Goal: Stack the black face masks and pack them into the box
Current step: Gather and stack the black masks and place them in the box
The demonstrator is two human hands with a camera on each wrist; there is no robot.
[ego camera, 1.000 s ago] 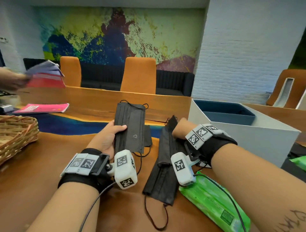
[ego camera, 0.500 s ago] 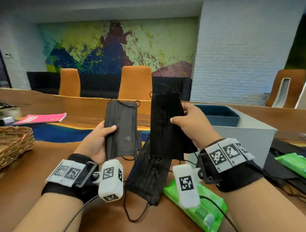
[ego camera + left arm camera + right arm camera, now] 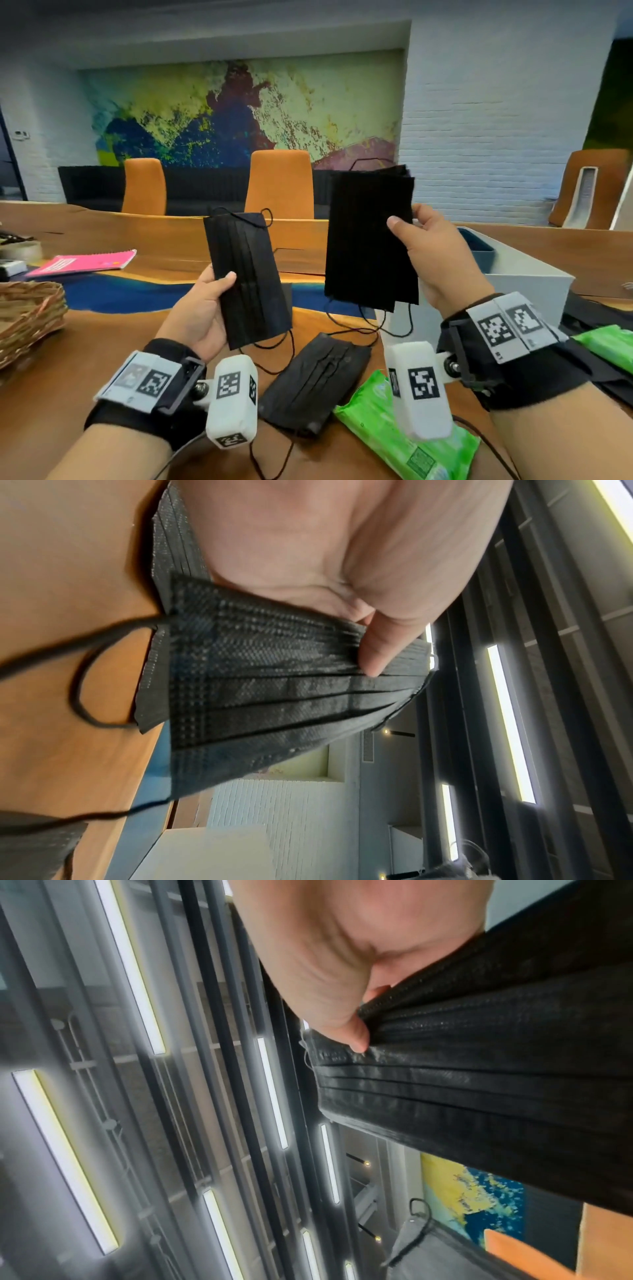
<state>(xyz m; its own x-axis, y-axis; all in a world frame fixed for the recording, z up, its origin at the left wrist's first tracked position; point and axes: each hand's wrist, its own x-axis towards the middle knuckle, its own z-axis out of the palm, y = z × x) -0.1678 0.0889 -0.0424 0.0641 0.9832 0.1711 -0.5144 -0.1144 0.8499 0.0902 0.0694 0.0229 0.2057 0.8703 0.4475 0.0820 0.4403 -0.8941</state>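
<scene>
My left hand (image 3: 209,301) grips a black face mask (image 3: 248,277) upright above the table, thumb across its front; the left wrist view shows that mask (image 3: 274,696) pinched under the thumb. My right hand (image 3: 431,257) holds up a small bunch of black masks (image 3: 370,240), higher and to the right, seen close as pleated black cloth (image 3: 479,1069) in the right wrist view. One more black mask (image 3: 315,380) lies flat on the wooden table between my wrists. The white box (image 3: 527,284) with a dark blue inside stands behind my right hand.
A green wipes packet (image 3: 404,435) lies by my right wrist, another green packet (image 3: 606,346) at the far right. A wicker basket (image 3: 27,315) sits at the left edge, a pink notebook (image 3: 82,262) beyond it. Orange chairs (image 3: 279,185) line the far side.
My right hand has lifted masks off the table and raised them to head height. My left hand has risen a little with its mask. One mask stays lying on the table.
</scene>
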